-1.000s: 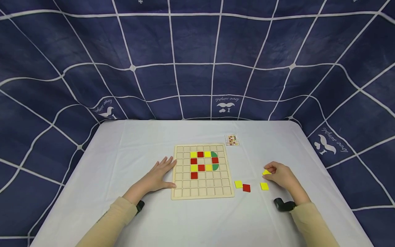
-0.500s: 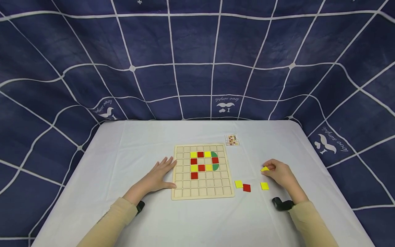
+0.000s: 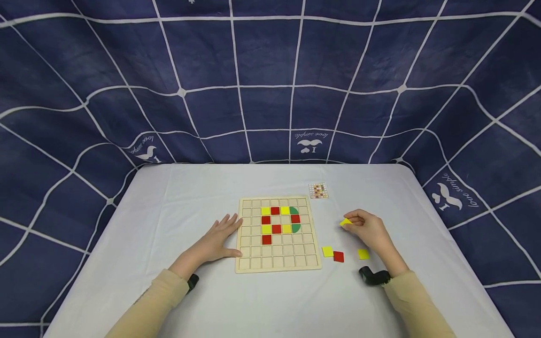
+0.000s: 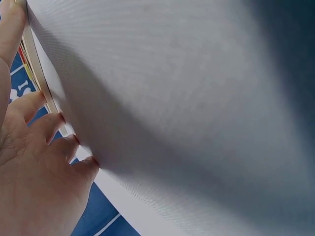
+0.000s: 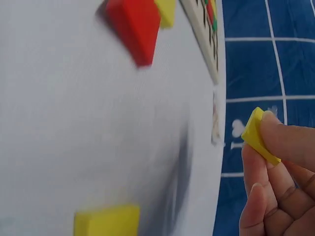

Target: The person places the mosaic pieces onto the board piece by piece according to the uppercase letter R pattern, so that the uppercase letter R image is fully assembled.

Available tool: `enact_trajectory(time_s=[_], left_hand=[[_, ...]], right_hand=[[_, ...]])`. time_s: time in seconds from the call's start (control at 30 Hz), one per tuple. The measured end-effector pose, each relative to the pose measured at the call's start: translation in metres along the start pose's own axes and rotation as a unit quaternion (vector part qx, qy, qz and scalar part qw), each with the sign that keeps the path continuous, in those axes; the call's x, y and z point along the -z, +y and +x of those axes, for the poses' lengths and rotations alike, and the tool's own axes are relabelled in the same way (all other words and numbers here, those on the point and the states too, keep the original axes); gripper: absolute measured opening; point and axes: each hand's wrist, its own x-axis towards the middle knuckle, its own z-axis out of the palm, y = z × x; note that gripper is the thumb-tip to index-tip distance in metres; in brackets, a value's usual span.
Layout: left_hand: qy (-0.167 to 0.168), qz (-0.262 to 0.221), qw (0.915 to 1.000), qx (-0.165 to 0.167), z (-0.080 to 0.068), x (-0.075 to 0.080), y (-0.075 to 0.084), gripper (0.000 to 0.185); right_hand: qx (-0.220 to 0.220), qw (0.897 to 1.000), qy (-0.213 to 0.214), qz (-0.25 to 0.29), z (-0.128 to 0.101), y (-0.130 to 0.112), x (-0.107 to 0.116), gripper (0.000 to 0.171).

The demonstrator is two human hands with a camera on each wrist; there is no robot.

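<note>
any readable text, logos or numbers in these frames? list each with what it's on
"love simple", upside down beside a bird logo: on the backdrop cloth, repeated at left and right.
Pattern card beyond the board: a colour grid only, too small to show any text.
Board and tiles: no markings visible.

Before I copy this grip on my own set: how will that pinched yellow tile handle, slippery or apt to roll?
The yellow tile looks stiff and probably light: the right hand lifts it with fingertips alone. Flat and square, it should slide, not roll. Its smooth faces may be a bit slippery.
</note>
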Motion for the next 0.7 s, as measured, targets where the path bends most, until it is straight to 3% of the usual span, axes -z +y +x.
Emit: enact_trajectory(time_s=[0.27, 0.7], left_hand=[[-0.002, -0.007, 1.0000, -0.001, 0.001, 0.000, 0.000, 0.103], [0.002, -0.001, 1.0000, -0.002, 0.001, 0.000, -0.001, 0.103]], right_hand=[[0.020, 0.999, -0.025, 0.037, 0.000, -0.028, -0.024, 0.025], [0.069, 0.989, -0.082, 0.097, -0.008, -0.079, -0.083, 0.020]])
